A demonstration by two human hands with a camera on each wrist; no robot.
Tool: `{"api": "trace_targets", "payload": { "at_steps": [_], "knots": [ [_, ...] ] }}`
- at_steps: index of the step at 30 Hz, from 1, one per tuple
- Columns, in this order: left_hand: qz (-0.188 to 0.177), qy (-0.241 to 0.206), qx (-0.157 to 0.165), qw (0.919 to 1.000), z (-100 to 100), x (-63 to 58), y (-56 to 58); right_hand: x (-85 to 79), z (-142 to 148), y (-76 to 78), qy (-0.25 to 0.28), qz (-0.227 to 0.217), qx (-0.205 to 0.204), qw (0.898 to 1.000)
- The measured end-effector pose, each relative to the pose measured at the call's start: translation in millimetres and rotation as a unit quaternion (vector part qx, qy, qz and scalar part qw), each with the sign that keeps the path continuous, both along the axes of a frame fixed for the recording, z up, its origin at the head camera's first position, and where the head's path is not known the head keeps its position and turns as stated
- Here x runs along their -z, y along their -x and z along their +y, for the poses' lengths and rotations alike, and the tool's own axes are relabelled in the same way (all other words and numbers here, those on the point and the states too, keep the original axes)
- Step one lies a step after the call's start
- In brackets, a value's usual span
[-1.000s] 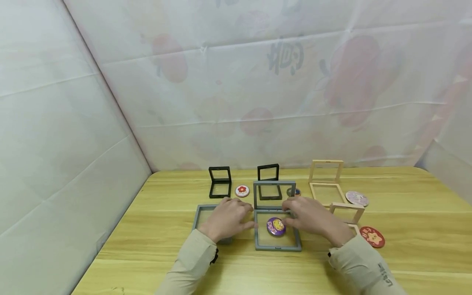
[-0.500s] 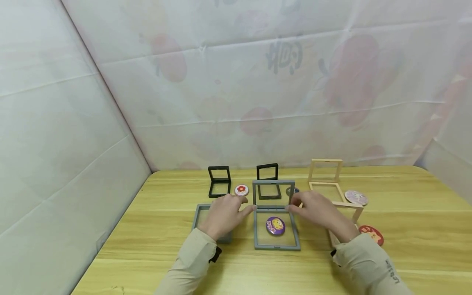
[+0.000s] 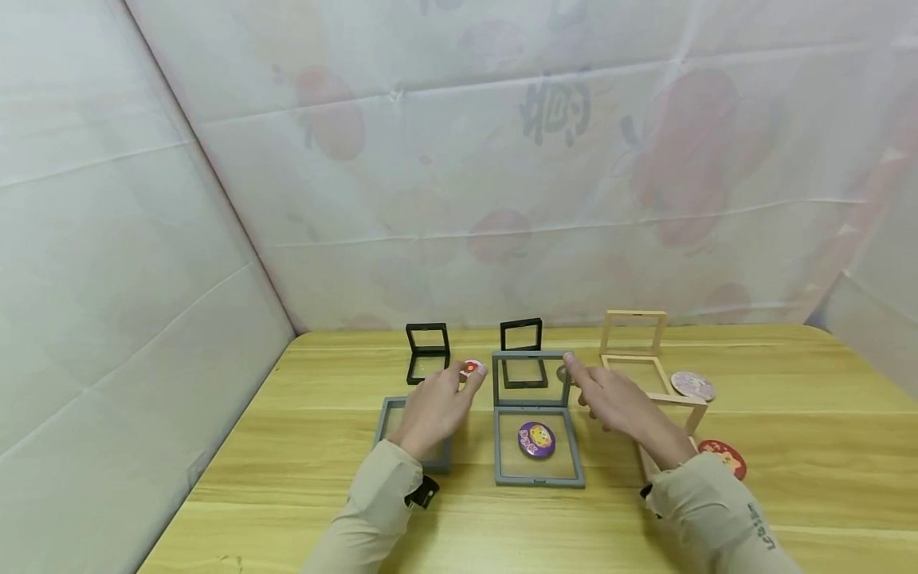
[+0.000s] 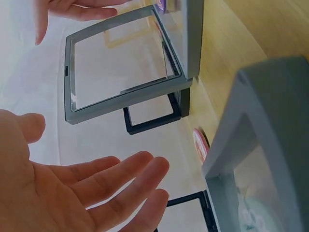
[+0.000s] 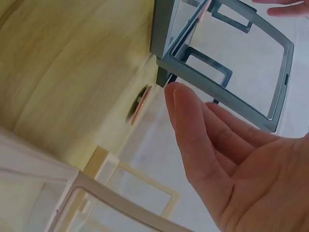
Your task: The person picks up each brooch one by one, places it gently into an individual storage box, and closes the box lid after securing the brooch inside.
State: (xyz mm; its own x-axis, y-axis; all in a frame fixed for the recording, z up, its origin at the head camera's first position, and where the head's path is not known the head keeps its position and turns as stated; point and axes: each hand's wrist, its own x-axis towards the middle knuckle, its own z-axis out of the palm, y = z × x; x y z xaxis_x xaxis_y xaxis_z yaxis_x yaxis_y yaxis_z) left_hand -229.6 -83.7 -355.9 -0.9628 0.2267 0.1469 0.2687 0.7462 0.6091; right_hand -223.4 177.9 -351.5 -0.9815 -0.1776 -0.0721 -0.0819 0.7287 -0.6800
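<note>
Open on the bench (image 3: 301,494): a square grey frame (image 3: 531,408) with clear panes, folded along the back, flat below and nearly upright above. Near the middle of the lower pane, a round purple badge (image 3: 536,440), face up, with a yellow cartoon face and pale lettering. At the frame's upper right corner, the right hand (image 3: 617,402), contact unclear; to the left, apart from it, the left hand (image 3: 435,406).
</note>
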Motion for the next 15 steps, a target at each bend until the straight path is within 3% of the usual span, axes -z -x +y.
{"api": "trace_targets", "payload": {
  "at_steps": [7,15],
  "knots": [
    [-0.050,-0.026,-0.001,0.9984,2.6,0.6,3.6,-0.1,-0.1,2.6,0.046,-0.018,0.032,0.998],
    [-0.084,-0.033,0.001,0.9959,4.3,3.8,9.1,6.7,-0.6,9.6,0.115,-0.081,0.042,0.989]
  ]
}}
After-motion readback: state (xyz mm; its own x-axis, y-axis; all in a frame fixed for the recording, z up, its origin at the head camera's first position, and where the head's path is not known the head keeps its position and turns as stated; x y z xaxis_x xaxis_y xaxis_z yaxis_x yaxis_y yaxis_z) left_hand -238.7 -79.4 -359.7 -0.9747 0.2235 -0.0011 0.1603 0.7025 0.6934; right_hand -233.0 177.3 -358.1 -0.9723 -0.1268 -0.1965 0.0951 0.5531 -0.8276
